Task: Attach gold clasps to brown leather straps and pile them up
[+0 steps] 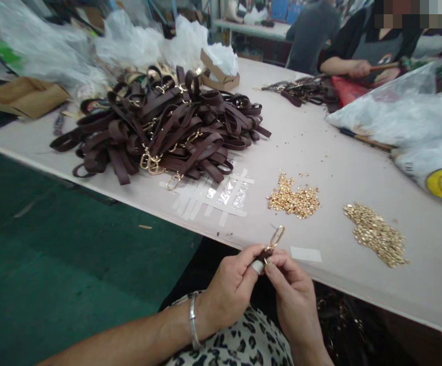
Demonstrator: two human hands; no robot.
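My left hand pinches the end of a dark brown leather strap just over the table's front edge. A gold clasp juts up from that strap end. Close against it, my right hand has thumb and fingertips pressed on a tiny gold metal piece at the strap; its exact shape is too small to tell. Beyond my hands lie a heap of small gold fittings and, to the right, a second heap of paler gold pieces.
A large pile of brown leather straps with gold clasps covers the table's left part. Smaller strap bundle lies farther back. Plastic bags stand at right, an open cardboard box at left. A co-worker sits across, holding a stick-like tool.
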